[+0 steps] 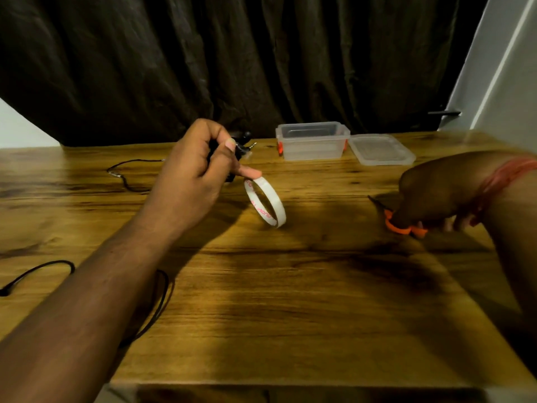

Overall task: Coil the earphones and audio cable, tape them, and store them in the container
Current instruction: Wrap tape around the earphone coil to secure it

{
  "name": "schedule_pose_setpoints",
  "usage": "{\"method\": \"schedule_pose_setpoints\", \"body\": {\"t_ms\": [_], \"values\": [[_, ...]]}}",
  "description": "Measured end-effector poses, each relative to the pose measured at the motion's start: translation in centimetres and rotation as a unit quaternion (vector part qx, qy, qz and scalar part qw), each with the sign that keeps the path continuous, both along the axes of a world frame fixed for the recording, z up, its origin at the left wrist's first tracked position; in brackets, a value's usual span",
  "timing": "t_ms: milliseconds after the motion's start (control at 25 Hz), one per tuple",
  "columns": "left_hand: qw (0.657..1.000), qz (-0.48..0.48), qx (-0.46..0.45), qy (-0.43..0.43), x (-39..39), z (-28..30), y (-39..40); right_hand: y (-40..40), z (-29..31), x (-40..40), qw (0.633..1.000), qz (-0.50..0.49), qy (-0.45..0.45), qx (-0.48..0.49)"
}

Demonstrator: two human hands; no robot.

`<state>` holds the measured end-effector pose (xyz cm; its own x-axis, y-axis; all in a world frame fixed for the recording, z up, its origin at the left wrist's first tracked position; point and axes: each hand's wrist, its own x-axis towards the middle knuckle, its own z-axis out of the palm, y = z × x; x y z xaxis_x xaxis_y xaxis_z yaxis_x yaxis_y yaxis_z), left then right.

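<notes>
Right now your left hand point(197, 167) is raised above the wooden table point(290, 301), its fingers curled round one small black bundle of coiled cable point(232, 158); a metal plug tip pokes out past your thumb. Your forefinger reaches forward and its tip touches the top edge of one roll of clear tape point(266, 203), which hangs tilted just below that finger, above the tabletop. Your right hand point(436, 193) is low over the table on the right side, with a red thread round the wrist; its fingers are curled down onto one pair of orange-handled scissors point(404, 225), whose dark blades point away to the left. That hand is blurred, so you cannot tell exactly how the fingers sit in the handles. At the far edge stands one clear container point(312, 144) with orange clips, open, and its one lid point(380, 149) lies flat just beside it on the right, touching or nearly so. Two more black cables lie loose on the left of the table: one thin cable point(125, 175) beyond your left wrist, and one thicker cable point(37, 270) running under your forearm near the front edge.
</notes>
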<state>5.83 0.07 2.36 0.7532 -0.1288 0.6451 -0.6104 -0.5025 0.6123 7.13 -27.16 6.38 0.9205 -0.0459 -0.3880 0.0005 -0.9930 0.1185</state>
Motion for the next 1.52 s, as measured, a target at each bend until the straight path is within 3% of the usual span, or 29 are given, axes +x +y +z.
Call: {"method": "schedule_pose_setpoints", "body": {"t_ms": [200,920,1000,1080,1160,1200,1320,1520], "values": [[1.0,-0.001,-0.003,-0.009,0.4,-0.2,0.0,-0.6,0.0,0.0,0.997,-0.034,0.023,0.071],[0.999,0.019,0.026,-0.024,0.4,-0.3,0.0,-1.5,-0.7,0.9,0.989,-0.03,0.072,0.127],[0.999,0.018,0.025,-0.025,0.4,-0.3,0.1,-1.9,-0.5,1.0,0.989,-0.021,0.061,0.132],[0.999,0.016,0.023,-0.025,0.4,-0.2,0.0,-1.8,0.0,0.9,0.993,0.06,-0.027,0.095],[1.0,0.011,0.017,-0.022,0.3,-0.3,-0.1,-0.5,0.2,0.8,0.956,0.188,-0.206,0.09],[1.0,0.009,0.015,-0.021,0.2,-0.3,-0.1,0.7,0.0,0.5,0.926,0.221,-0.259,0.163],[1.0,0.003,0.009,-0.023,0.3,-0.3,0.0,4.6,-2.1,-0.6,0.856,0.234,-0.209,0.412],[1.0,0.013,0.008,-0.01,0.4,-0.3,0.2,6.7,-5.1,0.1,0.819,0.233,-0.142,0.505]]}}
